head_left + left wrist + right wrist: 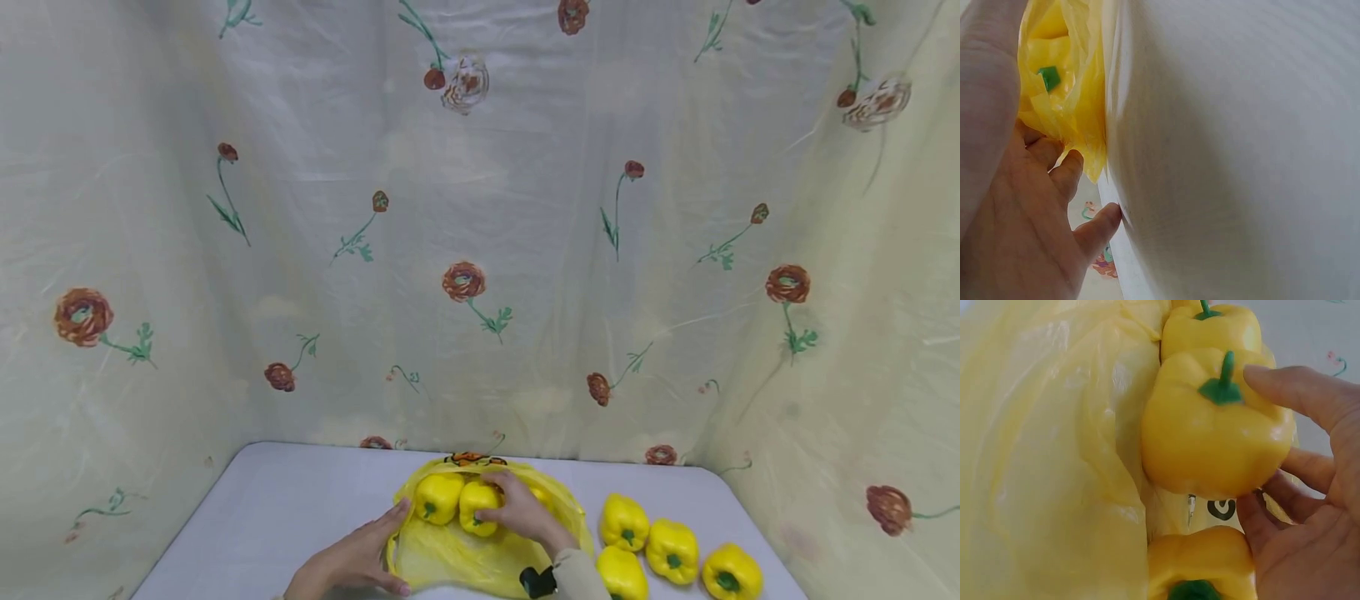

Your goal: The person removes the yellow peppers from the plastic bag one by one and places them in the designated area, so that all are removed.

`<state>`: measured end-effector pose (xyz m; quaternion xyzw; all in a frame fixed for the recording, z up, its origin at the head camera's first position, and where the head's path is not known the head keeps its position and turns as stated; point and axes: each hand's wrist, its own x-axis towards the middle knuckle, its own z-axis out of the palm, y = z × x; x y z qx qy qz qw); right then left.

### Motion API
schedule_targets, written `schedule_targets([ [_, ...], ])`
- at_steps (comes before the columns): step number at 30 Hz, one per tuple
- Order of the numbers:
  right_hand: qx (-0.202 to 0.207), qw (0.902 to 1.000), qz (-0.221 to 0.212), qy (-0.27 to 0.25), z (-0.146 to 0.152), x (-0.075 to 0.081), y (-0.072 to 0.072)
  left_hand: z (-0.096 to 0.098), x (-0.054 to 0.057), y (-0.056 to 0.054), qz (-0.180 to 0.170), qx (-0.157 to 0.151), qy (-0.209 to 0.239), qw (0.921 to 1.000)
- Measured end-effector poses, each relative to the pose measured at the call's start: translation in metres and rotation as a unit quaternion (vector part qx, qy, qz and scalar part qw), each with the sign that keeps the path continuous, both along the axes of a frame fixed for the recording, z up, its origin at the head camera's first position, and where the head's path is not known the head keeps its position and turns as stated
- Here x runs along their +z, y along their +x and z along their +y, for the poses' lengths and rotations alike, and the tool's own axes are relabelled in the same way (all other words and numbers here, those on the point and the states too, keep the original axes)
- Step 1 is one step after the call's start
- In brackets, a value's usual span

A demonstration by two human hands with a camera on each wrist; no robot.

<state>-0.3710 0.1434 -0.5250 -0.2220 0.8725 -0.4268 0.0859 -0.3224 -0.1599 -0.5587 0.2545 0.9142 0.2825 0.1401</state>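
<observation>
while above the bag (465, 563), right fingers (1310, 470) curled round a pepper (1216, 450) (left fingers (1067, 175) spread alongside)

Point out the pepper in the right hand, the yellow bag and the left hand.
Held pepper (1213, 437): right wrist view, middle of its body.
Yellow bag (450, 557): head view, bare near part.
Left hand (351, 557): head view, back of hand.

1. Worktop (300, 492): whitish, its two far corners rounded.
2. Cloth (525, 350): pale, faintly glossy, hung like walls beyond the worktop's far edge and along its left and right edges, with soft folds and creases.
3. Flowers (463, 282): rust-red heads, green stems and leaves, scattered over the cloth.
4. Light: soft, greyer on the cloth's upper middle, creamier at right; a blurred shadow (1191, 187) crosses the worktop.
</observation>
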Motion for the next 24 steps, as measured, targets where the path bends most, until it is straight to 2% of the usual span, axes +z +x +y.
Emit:
schedule_targets([
  [9,0.009,0.9999,0.007,0.012,-0.0038,0.0007,0.0018,-0.0003,-0.0004,-0.0003,0.008,-0.005,-0.005,0.9999],
  [24,-0.009,0.9991,-0.038,0.013,-0.0068,-0.0048,0.0040,-0.0003,-0.0033,-0.0009,0.014,-0.005,-0.007,0.9999],
])
